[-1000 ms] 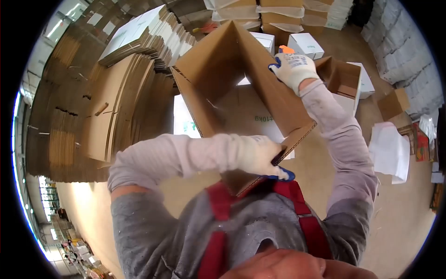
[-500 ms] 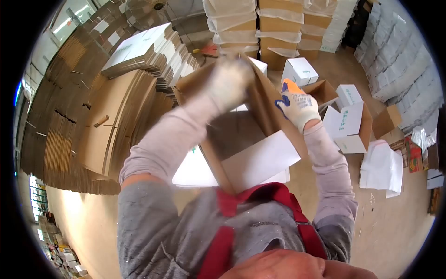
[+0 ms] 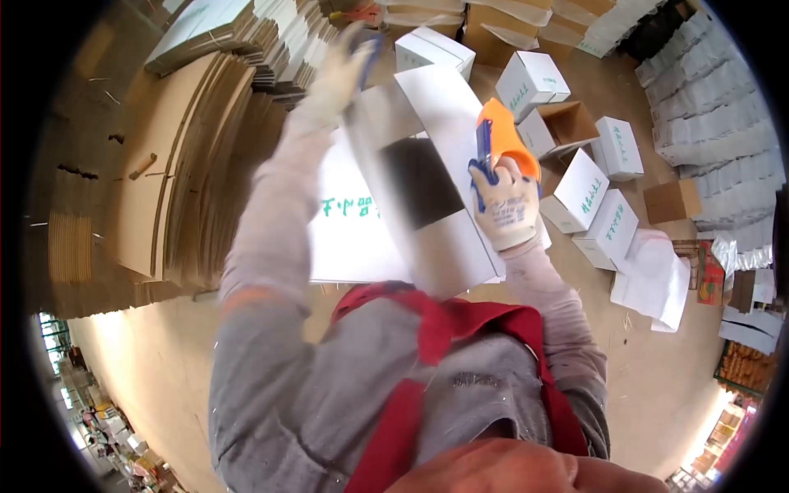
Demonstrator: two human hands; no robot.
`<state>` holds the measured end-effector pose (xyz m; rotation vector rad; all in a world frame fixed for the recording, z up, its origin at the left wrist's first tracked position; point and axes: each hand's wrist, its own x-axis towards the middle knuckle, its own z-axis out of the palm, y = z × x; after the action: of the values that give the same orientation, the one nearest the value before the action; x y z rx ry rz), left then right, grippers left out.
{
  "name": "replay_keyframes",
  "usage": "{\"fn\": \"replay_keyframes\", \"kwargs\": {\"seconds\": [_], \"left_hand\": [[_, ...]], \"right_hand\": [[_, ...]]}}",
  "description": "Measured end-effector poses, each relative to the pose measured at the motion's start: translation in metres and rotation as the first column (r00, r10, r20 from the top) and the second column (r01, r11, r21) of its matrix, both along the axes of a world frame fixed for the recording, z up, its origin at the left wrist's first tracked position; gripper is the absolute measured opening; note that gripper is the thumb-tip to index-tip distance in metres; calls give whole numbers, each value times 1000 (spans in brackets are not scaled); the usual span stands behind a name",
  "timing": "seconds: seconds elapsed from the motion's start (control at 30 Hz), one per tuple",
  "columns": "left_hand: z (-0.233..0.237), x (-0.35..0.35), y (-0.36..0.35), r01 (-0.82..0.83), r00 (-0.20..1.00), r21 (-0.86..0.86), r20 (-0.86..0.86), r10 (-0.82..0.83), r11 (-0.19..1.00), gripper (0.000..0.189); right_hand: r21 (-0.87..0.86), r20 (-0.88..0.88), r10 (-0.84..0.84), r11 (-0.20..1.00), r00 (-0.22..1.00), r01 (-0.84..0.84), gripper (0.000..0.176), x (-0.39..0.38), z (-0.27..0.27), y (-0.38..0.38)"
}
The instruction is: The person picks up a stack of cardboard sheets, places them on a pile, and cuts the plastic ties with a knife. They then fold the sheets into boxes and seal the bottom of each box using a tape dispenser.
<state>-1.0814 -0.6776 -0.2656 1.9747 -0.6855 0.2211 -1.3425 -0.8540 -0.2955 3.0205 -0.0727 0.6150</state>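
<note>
A white carton (image 3: 448, 251) lies in front of my chest, its outer flaps partly folded over and a dark square gap between them. My right hand (image 3: 505, 205) is closed around an orange tape dispenser (image 3: 507, 135) with a blue part, at the carton's right edge. My left hand (image 3: 349, 72) is blurred, raised beyond the carton's far left corner, with fingers apart and nothing seen in it. Under the carton, flat white cardboard (image 3: 349, 238) with green writing shows at the left.
Stacks of flat brown cardboard (image 3: 168, 164) stand at the left. Closed white boxes (image 3: 532, 82) and an open brown-lined box (image 3: 567, 127) sit on the floor ahead and right. A white sheet (image 3: 653, 279) lies at the right. White bundles (image 3: 715, 123) are piled at the far right.
The carton's brown inside was showing; its white flaps are now folded inward. My left hand has moved left and away from the carton. My right hand has shifted slightly left and nearer my body.
</note>
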Motion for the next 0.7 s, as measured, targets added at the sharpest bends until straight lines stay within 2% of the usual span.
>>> {"fn": "replay_keyframes", "kwargs": {"seconds": [0.03,0.07,0.1,0.13,0.17,0.2,0.23,0.27,0.3,0.33,0.37,0.4,0.43,0.47,0.5,0.53,0.57,0.6,0.67,0.7], "left_hand": [[-9,3,-31,-77,996,144,66,68,987,62],[-9,-12,-60,-210,974,478,175,142,853,61],[-40,-11,-73,-191,978,630,188,91,753,61],[-21,-20,-79,-86,990,731,-16,143,677,59],[-19,-13,-79,-27,996,729,-40,82,684,56],[-20,-4,-80,39,997,731,-70,18,681,55],[-20,3,-82,57,996,735,-92,15,676,55],[-20,12,-81,72,994,743,-110,16,666,55],[-21,22,-83,106,992,773,-127,-11,626,55],[-20,26,-82,107,991,769,-130,-9,631,55],[-20,29,-81,82,996,736,-84,-29,672,51],[-22,33,-78,58,998,698,-42,-40,713,47],[-27,33,-70,55,998,689,-55,-24,722,47],[-32,32,-57,-26,989,465,143,-45,885,40],[-40,25,-41,-49,941,215,337,-27,975,36],[-41,15,-27,-37,948,220,316,-35,975,36],[-30,8,-11,213,928,-138,-282,-245,967,33],[-21,-6,0,177,515,-548,-656,-552,817,32],[-5,-45,8,214,331,-479,-785,-524,851,33],[-5,-57,8,272,321,-463,-783,-533,844,35]], "right_hand": [[72,0,-3,997,1000,3,27,2,2,-2],[174,-17,-19,985,1000,22,30,1,15,-3],[296,57,14,955,998,-30,31,0,12,-11],[407,132,37,909,990,-89,32,-1,10,-24],[687,152,-19,720,988,-92,35,-4,19,-25],[838,249,-4,503,969,-213,31,-7,32,-23],[920,352,-26,191,936,-341,29,-5,43,-16],[883,439,-90,-144,894,-448,28,-1,51,-3],[863,481,-58,-143,875,-484,29,7,57,12],[810,467,-42,-380,883,-446,28,10,10,-4],[931,366,54,-19,929,-365,29,13,-19,-3],[901,229,109,352,967,-253,30,16,-32,2],[957,280,199,-140,939,-256,33,16,-6,13],[962,266,233,-133,935,-240,33,19,-7,8],[949,264,211,-229,941,-215,34,17,-13,7],[929,251,166,-318,954,-190,36,9,-17,7],[906,286,72,-346,956,-245,30,12,-7,15],[911,270,72,-341,960,-231,30,9,-8,16],[881,320,10,-372,947,-293,31,12,-8,16],[869,319,-13,-394,948,-298,32,12,-9,19]]}}
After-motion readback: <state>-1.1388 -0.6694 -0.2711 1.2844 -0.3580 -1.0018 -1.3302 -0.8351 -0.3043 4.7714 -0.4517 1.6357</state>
